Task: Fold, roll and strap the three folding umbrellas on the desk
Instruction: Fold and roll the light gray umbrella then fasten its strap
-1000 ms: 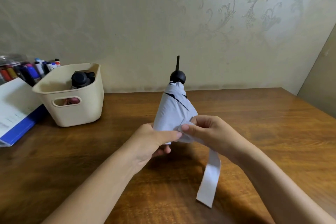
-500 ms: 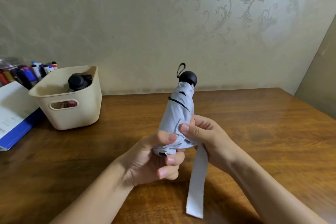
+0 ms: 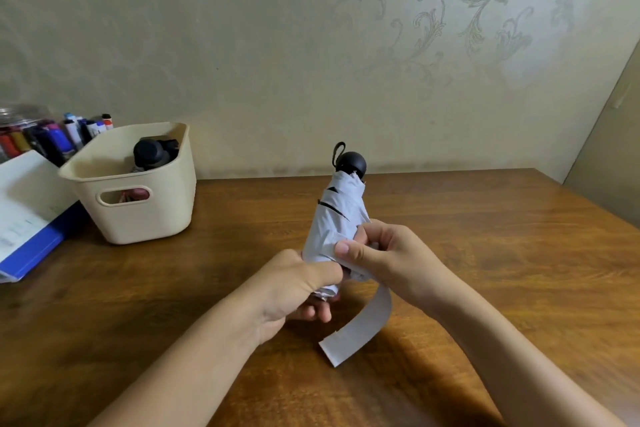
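Note:
A pale grey folding umbrella (image 3: 337, 218) is held upright above the wooden desk (image 3: 485, 253), its round black handle (image 3: 351, 164) with a wrist loop pointing up. My left hand (image 3: 298, 284) grips the lower end of the rolled canopy. My right hand (image 3: 384, 253) wraps around the canopy's middle, thumb pressing the fabric. The umbrella's strap (image 3: 360, 329) hangs loose below my right hand, its free end curling toward the desk. Another black umbrella handle (image 3: 150, 152) sticks out of the cream basket (image 3: 138, 215) at the left.
Behind the basket stands a clear container of markers (image 3: 52, 135). A blue folder with white papers (image 3: 24, 215) lies at the desk's left edge. The wall runs along the back of the desk, whose right edge is in view.
The umbrella has tilted and turned a little in my hands. My left hand shifted its grip lower on the roll, and the hanging strap swung and curled to the right.

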